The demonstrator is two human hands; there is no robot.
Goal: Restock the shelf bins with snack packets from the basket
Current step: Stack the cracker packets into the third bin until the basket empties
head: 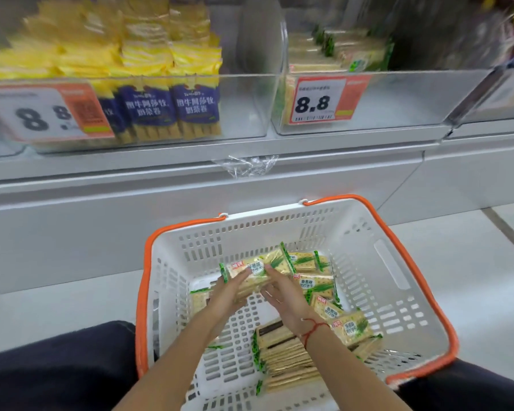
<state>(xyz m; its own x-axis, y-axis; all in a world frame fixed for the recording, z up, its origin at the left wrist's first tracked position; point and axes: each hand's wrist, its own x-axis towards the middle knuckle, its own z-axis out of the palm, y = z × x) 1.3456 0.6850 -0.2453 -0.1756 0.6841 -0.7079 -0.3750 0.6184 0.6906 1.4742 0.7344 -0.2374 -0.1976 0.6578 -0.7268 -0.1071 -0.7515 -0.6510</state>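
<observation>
A white basket with an orange rim and handles sits on the floor below the shelf. Inside it lie several green-and-cream cracker packets. Both hands hold a small stack of these packets above the basket's middle. My left hand grips the stack from the left and below. My right hand holds its right side, fingers over the top. The clear right shelf bin has a few matching cracker packets at its back left.
The left shelf bin holds yellow-and-blue snack packets. Price tags reading 8.8 hang on both bins. Crumpled clear wrap lies on the shelf ledge. Dark trouser knees flank the basket on the tiled floor.
</observation>
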